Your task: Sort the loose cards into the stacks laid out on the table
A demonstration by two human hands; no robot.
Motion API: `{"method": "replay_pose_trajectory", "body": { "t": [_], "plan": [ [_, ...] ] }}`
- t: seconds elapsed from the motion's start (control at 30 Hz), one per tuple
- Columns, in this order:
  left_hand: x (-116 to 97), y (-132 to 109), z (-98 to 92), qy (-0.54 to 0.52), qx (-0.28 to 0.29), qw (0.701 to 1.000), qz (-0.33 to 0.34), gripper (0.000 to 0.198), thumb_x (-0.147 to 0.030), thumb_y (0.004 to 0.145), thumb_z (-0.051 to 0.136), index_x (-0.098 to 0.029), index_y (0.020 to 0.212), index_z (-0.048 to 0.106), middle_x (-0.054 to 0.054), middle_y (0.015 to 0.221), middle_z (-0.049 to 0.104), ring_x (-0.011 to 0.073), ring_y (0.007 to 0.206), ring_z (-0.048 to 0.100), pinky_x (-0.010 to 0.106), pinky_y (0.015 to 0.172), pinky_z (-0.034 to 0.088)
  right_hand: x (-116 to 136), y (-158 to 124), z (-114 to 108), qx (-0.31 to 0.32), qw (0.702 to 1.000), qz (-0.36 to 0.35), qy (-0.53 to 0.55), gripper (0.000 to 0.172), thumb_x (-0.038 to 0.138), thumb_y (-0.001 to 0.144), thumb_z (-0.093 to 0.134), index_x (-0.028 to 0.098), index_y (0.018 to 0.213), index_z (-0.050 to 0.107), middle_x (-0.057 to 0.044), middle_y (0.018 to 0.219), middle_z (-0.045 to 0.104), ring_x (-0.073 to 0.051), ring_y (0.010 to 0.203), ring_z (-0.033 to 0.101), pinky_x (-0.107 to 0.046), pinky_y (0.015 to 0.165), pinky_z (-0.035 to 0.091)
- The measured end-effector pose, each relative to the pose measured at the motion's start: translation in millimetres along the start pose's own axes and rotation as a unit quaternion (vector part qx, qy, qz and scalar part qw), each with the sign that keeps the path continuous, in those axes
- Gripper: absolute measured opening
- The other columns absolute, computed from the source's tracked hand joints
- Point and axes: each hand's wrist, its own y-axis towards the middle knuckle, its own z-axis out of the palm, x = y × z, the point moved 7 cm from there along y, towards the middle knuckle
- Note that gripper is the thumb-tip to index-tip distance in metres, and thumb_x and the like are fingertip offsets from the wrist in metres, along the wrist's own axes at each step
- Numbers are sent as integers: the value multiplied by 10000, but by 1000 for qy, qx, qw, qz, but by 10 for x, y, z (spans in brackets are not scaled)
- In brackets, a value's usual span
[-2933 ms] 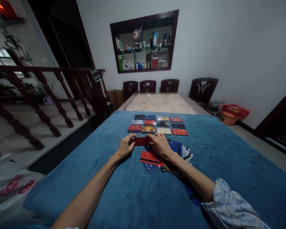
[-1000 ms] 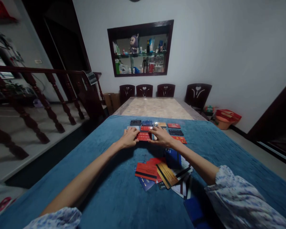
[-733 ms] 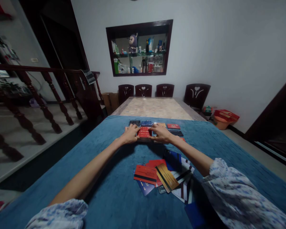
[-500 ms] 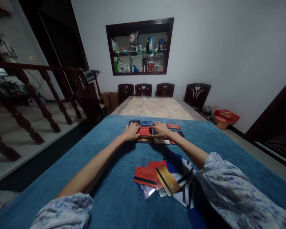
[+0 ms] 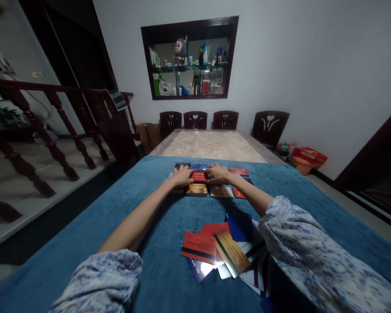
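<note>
Both my arms reach far across a blue cloth (image 5: 150, 261). My left hand (image 5: 181, 175) and my right hand (image 5: 217, 173) pinch the two ends of a red card (image 5: 199, 176) and hold it down among rows of cards (image 5: 211, 184) laid flat. A gold card (image 5: 197, 189) and a tan card (image 5: 221, 191) lie just in front of my hands. A red card (image 5: 239, 172) lies to the right of my right hand. Closer to me sits a loose pile of cards (image 5: 221, 254), red, gold, blue and white.
Beyond the cloth the marble table top (image 5: 215, 145) runs to several dark chairs (image 5: 226, 119) by the wall. A glass-shelved niche (image 5: 189, 58) hangs above them. A wooden stair railing (image 5: 52, 126) stands on the left, red tubs (image 5: 308, 157) on the floor at right.
Both hands have carried the red card from near the loose pile away from me to the middle of the card rows. My view has leaned forward with them.
</note>
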Motion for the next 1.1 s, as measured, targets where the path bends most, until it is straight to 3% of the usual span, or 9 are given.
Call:
{"method": "replay_pose_trajectory", "body": {
  "t": [0.77,0.93,1.1],
  "plan": [
    [50,159,64,45,73,996,-8,429,-317,852,591,-277,1280,600,123,1360,530,349,1292,371,566,1022,359,27,134,-27,96,995,22,-17,419,403,803,647,228,1181,691,-136,1273,640,-364,1235,505,-466,940,461],
    [5,182,67,43,81,996,5,446,-250,826,572,-256,1271,599,116,1368,533,329,1295,373,563,1047,353,31,175,-18,111,993,29,-16,412,370,782,661,214,1160,709,-134,1176,689,-340,1167,556,-456,920,476],
    [-38,179,64,43,84,995,10,481,-194,798,554,-248,1273,603,124,1372,527,348,1294,384,601,1038,360,44,181,-14,113,993,35,-20,410,320,773,647,203,1159,716,-144,1216,675,-361,1199,531,-477,934,469]
  ]
}}
